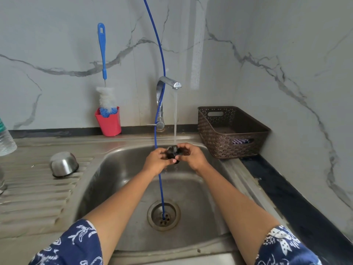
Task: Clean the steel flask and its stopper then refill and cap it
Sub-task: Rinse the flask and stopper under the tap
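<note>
Pinching the wet stopper (172,152) mid-frame, left hand (157,160) and right hand (193,156) risk it slipping down to the drain (163,217).

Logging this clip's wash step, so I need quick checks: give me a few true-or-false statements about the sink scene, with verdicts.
1. Water runs from the tap onto the dark stopper, which the left hand and right hand both hold. True.
2. The bottle brush lies flat in the basin. False: it stands head down in the red cup by the wall.
3. The steel bowl sits upside down on the draining board. True.
4. The brown basket stands left of the tap. False: it stands to the right.
5. The blue hose ends in the drain. True.
</note>
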The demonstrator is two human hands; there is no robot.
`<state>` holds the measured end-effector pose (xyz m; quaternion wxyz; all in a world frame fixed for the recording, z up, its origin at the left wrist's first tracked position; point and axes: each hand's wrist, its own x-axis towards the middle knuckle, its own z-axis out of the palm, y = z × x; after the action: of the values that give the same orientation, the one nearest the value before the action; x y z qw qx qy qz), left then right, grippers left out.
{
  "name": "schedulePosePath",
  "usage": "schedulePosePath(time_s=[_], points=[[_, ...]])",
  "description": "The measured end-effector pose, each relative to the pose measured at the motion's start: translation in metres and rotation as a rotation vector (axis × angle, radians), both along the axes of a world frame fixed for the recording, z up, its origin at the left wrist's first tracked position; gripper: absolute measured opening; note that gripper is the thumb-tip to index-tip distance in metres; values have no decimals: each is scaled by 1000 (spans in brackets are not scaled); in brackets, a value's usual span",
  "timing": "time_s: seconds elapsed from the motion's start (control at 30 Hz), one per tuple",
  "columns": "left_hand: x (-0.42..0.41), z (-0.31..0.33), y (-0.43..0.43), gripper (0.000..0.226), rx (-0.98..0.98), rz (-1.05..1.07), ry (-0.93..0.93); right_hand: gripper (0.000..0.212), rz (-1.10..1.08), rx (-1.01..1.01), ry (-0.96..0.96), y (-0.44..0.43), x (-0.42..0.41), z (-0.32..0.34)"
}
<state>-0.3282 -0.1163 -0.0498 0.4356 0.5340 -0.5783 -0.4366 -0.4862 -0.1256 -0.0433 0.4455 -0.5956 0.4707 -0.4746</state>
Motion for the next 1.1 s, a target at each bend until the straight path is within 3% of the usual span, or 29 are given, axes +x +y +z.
schedulePosePath(time_s=[0.17,0.5,0.57,0.77,0.93,1.1], points=[[-6,0,2,62,-99,45,7,48,28,-38,-51,3,-3,0],[-7,7,6,62,-207,74,-31,59,-50,-40,-27,1,-6,4],[-5,6,5,59,-204,51,-6,52,-54,-18,-57,0,-9,4],[-1,5,7,44,27,-5,116,26,-99,76,-75,-8,-4,-4],[6,-3,6,36,228,6,190,42,-101,184,58,-12,7,-12],[10,-5,8,38,250,-49,170,38,-36,196,151,-6,-4,-5]])
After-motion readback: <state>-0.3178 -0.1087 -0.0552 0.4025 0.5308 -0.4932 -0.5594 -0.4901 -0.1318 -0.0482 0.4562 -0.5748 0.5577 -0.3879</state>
